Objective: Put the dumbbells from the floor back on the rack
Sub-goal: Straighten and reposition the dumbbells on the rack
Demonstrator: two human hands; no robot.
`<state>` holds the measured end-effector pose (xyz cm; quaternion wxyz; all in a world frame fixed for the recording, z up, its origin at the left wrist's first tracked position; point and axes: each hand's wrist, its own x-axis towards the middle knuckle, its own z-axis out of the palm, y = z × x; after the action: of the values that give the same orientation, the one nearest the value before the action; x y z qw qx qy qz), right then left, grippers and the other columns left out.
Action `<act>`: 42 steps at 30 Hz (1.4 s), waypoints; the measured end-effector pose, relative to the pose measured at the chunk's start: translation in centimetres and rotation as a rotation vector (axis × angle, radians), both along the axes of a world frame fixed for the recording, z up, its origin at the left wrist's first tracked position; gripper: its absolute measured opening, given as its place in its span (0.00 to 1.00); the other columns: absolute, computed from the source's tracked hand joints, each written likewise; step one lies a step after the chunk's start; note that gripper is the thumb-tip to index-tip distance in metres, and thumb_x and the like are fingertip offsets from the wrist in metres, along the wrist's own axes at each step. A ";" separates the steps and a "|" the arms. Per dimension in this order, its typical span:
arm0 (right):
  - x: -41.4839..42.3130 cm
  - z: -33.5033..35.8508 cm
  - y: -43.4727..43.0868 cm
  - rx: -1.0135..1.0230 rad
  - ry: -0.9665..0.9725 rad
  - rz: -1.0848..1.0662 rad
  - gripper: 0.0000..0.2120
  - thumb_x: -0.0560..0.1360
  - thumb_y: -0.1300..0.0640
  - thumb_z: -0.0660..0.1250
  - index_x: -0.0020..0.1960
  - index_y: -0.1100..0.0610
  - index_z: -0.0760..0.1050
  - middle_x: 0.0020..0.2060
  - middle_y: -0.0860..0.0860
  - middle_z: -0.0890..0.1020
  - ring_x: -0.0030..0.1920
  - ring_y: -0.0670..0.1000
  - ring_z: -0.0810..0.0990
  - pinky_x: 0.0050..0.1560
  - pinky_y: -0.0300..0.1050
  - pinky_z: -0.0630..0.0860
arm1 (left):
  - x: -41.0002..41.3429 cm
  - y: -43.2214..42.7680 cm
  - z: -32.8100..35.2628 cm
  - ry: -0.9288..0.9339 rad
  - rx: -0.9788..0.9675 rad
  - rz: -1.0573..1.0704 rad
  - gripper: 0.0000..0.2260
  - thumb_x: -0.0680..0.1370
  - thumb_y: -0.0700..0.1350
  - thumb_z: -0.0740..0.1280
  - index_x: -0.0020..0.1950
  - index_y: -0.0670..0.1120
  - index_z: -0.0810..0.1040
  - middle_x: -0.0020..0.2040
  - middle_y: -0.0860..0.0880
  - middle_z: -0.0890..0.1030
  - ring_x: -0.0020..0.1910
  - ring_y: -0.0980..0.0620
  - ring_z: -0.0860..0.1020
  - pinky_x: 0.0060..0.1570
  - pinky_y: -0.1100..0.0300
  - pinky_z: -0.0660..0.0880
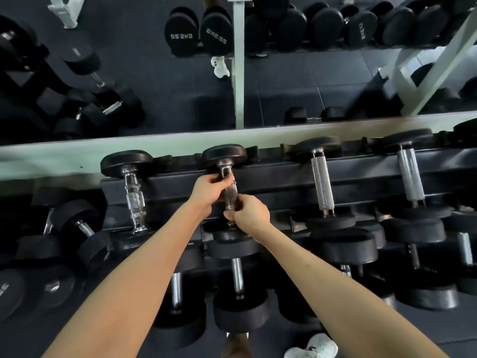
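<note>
A black dumbbell [224,156] with a knurled chrome handle lies across the top tier of the black rack [271,182], its far head against the back rail. My left hand [209,188] is wrapped around the upper part of its handle. My right hand [249,213] grips the lower end of the same handle, hiding the near head. Three other dumbbells rest on this tier: one to the left [130,164], two to the right [320,177] [410,174].
Lower tiers hold several more black dumbbells [237,280]. More dumbbells lie at the left on the floor [85,228]. A mirror [180,86] behind the rack reflects the gym floor and another rack. My white shoe [313,347] shows at the bottom.
</note>
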<state>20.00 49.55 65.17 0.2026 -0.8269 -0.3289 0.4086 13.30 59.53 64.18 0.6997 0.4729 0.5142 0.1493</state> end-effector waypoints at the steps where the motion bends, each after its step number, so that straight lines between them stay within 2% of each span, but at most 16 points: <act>1: 0.0 0.1 0.0 0.000 0.001 0.002 0.11 0.72 0.51 0.69 0.52 0.54 0.78 0.46 0.50 0.84 0.49 0.54 0.81 0.44 0.44 0.72 | 0.0 0.0 0.1 0.003 0.003 -0.008 0.02 0.76 0.41 0.68 0.44 0.44 0.80 0.42 0.47 0.82 0.40 0.52 0.80 0.30 0.65 0.78; 6: -0.2 0.2 -0.3 0.015 0.021 -0.036 0.13 0.72 0.51 0.69 0.56 0.52 0.78 0.48 0.49 0.84 0.50 0.52 0.80 0.45 0.43 0.72 | 0.1 0.1 0.0 0.033 0.043 -0.027 0.04 0.76 0.41 0.68 0.48 0.42 0.80 0.43 0.46 0.82 0.43 0.49 0.80 0.38 0.59 0.78; 11: -0.4 -0.3 -0.2 0.031 0.075 -0.125 0.15 0.71 0.51 0.70 0.57 0.49 0.78 0.47 0.48 0.84 0.49 0.51 0.81 0.52 0.48 0.77 | 0.1 0.5 -0.2 0.043 0.093 -0.079 0.03 0.75 0.42 0.69 0.45 0.43 0.80 0.43 0.45 0.82 0.45 0.47 0.80 0.41 0.57 0.79; 16: -0.8 -0.5 -0.4 0.051 0.113 -0.189 0.14 0.72 0.53 0.70 0.57 0.50 0.78 0.47 0.49 0.85 0.49 0.51 0.82 0.53 0.49 0.77 | 0.1 0.7 0.2 0.083 0.183 -0.215 0.03 0.76 0.42 0.68 0.44 0.43 0.80 0.41 0.47 0.81 0.42 0.50 0.80 0.39 0.60 0.80; 20: -1.0 -0.4 -0.1 0.037 0.077 -0.168 0.13 0.71 0.52 0.70 0.54 0.51 0.79 0.45 0.49 0.85 0.48 0.51 0.82 0.50 0.47 0.77 | -0.1 0.5 0.1 0.045 0.149 -0.158 0.03 0.76 0.42 0.68 0.47 0.44 0.80 0.41 0.50 0.81 0.41 0.54 0.79 0.31 0.68 0.76; 25: -1.1 -0.1 -0.1 0.020 0.017 -0.126 0.11 0.70 0.52 0.70 0.51 0.51 0.80 0.44 0.49 0.84 0.45 0.51 0.81 0.43 0.43 0.72 | -0.1 0.0 -0.2 0.024 0.108 -0.082 0.02 0.76 0.42 0.68 0.43 0.47 0.80 0.41 0.50 0.80 0.41 0.54 0.79 0.33 0.66 0.75; 31: -1.0 -0.5 -0.3 0.043 0.002 -0.131 0.10 0.69 0.52 0.70 0.49 0.52 0.81 0.43 0.51 0.85 0.46 0.53 0.82 0.46 0.45 0.76 | -0.1 0.5 -1.0 0.021 0.145 -0.083 0.02 0.75 0.43 0.69 0.43 0.46 0.80 0.42 0.49 0.82 0.45 0.51 0.80 0.32 0.69 0.76; 33: -0.9 -0.6 -0.4 0.033 0.004 -0.112 0.12 0.70 0.51 0.70 0.52 0.53 0.80 0.44 0.51 0.85 0.46 0.53 0.82 0.45 0.45 0.76 | -0.2 0.0 -0.9 0.041 0.164 -0.094 0.03 0.76 0.45 0.69 0.45 0.46 0.80 0.42 0.50 0.82 0.47 0.50 0.80 0.37 0.67 0.77; 35: -1.1 -0.4 -0.6 0.026 -0.010 -0.087 0.15 0.71 0.48 0.70 0.54 0.53 0.79 0.46 0.50 0.84 0.48 0.53 0.82 0.46 0.45 0.75 | -0.7 -0.9 -0.3 0.100 0.206 -0.112 0.05 0.76 0.48 0.68 0.43 0.47 0.79 0.42 0.50 0.81 0.47 0.50 0.79 0.47 0.60 0.77; 37: -2.1 0.2 -1.3 0.072 -0.129 -0.107 0.17 0.72 0.46 0.68 0.56 0.53 0.77 0.49 0.51 0.84 0.51 0.55 0.81 0.45 0.45 0.72 | -2.1 -2.2 0.2 0.178 0.305 -0.104 0.08 0.76 0.50 0.67 0.45 0.46 0.80 0.44 0.49 0.83 0.48 0.50 0.80 0.54 0.54 0.78; 38: -2.8 0.7 -1.9 0.121 -0.229 -0.154 0.17 0.73 0.46 0.66 0.57 0.54 0.76 0.51 0.52 0.83 0.53 0.56 0.80 0.47 0.46 0.72 | -3.3 -2.8 0.4 0.189 0.350 -0.079 0.09 0.77 0.49 0.66 0.48 0.45 0.81 0.44 0.48 0.83 0.47 0.50 0.81 0.53 0.53 0.79; 40: -5.0 1.9 -3.0 0.283 -0.402 -0.242 0.15 0.76 0.49 0.63 0.59 0.55 0.75 0.51 0.52 0.82 0.53 0.55 0.79 0.50 0.48 0.72 | -6.2 -3.6 1.1 0.178 0.414 0.000 0.08 0.78 0.48 0.64 0.42 0.47 0.80 0.38 0.49 0.82 0.41 0.50 0.80 0.47 0.53 0.80; 42: -7.5 2.9 -3.5 0.436 -0.391 -0.249 0.13 0.77 0.51 0.62 0.58 0.55 0.77 0.50 0.50 0.82 0.51 0.52 0.79 0.51 0.47 0.73 | -9.7 -3.5 1.7 0.222 0.544 0.092 0.12 0.79 0.48 0.63 0.36 0.49 0.77 0.32 0.49 0.80 0.34 0.49 0.79 0.41 0.53 0.78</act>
<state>12.47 46.08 68.05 0.3564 -0.8609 -0.3376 0.1341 3.65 56.05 65.89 0.4793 0.6328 0.5496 0.2604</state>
